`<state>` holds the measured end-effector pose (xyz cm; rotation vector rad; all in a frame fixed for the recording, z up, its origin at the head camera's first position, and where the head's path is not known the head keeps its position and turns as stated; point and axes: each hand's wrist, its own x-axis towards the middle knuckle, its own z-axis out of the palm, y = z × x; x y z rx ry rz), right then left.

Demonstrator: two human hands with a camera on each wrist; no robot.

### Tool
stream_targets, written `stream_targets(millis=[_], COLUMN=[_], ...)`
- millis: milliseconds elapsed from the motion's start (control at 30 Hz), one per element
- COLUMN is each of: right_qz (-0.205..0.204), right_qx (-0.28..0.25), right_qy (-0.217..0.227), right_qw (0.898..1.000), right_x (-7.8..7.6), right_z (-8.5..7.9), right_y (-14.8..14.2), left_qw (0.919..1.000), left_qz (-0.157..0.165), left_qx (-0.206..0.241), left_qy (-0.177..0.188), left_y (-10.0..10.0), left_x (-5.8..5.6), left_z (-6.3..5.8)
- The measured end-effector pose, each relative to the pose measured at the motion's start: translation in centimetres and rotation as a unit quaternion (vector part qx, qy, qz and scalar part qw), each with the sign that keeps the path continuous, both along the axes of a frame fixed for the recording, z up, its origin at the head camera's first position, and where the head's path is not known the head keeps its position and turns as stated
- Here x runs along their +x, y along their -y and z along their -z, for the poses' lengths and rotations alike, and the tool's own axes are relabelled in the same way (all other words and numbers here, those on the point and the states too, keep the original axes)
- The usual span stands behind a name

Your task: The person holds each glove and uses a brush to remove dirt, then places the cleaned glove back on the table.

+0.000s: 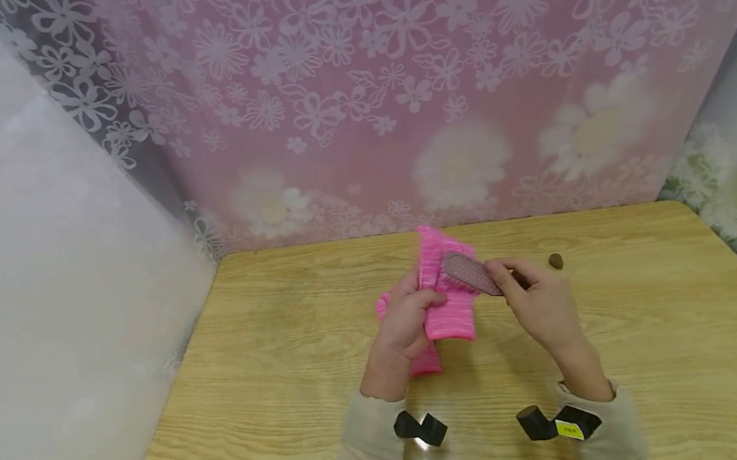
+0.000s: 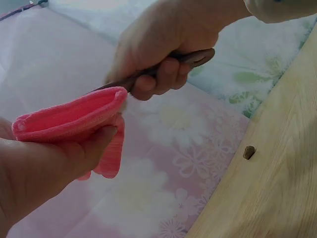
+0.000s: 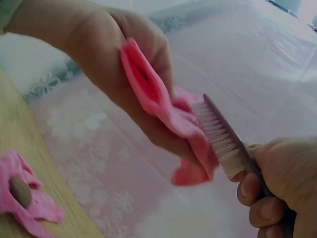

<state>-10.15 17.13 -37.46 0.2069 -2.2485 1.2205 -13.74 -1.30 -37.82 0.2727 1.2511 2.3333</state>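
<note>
My left hand [image 1: 404, 321] grips a pink knitted glove [image 1: 450, 317], thumb pressed on its front. The glove's open cuff faces the camera in the left wrist view. My right hand [image 1: 539, 303] holds a brush [image 1: 469, 272] by its dark handle. The brush has a mauve, dotted back, and its pale bristles [image 3: 218, 139] lie against the glove's surface. Beneath the left hand, a second pink glove [image 1: 426, 361] lies on the table, partly hidden by that hand. In the right wrist view a brown rounded object [image 3: 20, 192] sits on this second glove.
The wooden table [image 1: 275, 367] reaches back to a pink flowered curtain [image 1: 346, 116]. A small brown lump [image 1: 556, 261] lies on it beyond the right hand. White sheeting [image 1: 74, 282] borders the left side. Each wrist carries a black camera mount [image 1: 421, 428].
</note>
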Motion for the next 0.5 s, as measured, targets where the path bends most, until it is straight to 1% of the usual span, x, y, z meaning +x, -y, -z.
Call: stream_targets(millis=[67, 133, 167, 233, 300, 367, 433, 467, 500], right_qz=[0.033, 0.071, 0.094, 0.140, 0.184, 0.211, 0.213, 0.208, 0.193], right_qx=[-0.007, 0.003, 0.011, 0.015, 0.005, -0.014, -0.035, -0.042, -0.047], right_qy=[-0.032, -0.057, -0.067, -0.073, -0.053, -0.016, 0.030, 0.053, 0.071], right_qw=[0.999, 0.996, 0.993, 0.987, 0.982, 0.977, 0.976, 0.976, 0.978], right_x=[-0.2, -0.4, -0.5, -0.6, -0.5, -0.3, -0.1, 0.0, 0.1], right_z=[0.2, 0.3, 0.3, 0.4, 0.3, 0.2, -0.1, -0.2, -0.4], right_y=[-0.9, -1.9, -2.4, -3.4, -4.4, -5.2, -5.4, -5.3, -5.1], left_qw=[0.9998, 0.9996, 0.9996, 0.9995, 0.9996, 0.9997, 0.9999, 1.0000, 1.0000], left_qz=[0.016, 0.027, 0.029, 0.031, 0.026, 0.020, 0.013, 0.008, 0.005], left_qx=[0.007, 0.005, 0.003, -0.002, -0.011, -0.012, -0.008, -0.004, 0.000], left_qy=[0.004, 0.003, 0.003, 0.005, 0.007, 0.007, 0.005, 0.004, 0.002], left_y=[0.2, 0.4, 0.5, 0.8, 1.3, 1.6, 1.9, 1.9, 2.0], left_x=[0.1, 0.3, 0.4, 0.5, 0.7, 0.8, 0.8, 0.8, 0.8], left_z=[-0.2, -0.4, -0.5, -0.7, -0.9, -1.1, -1.1, -1.2, -1.2])
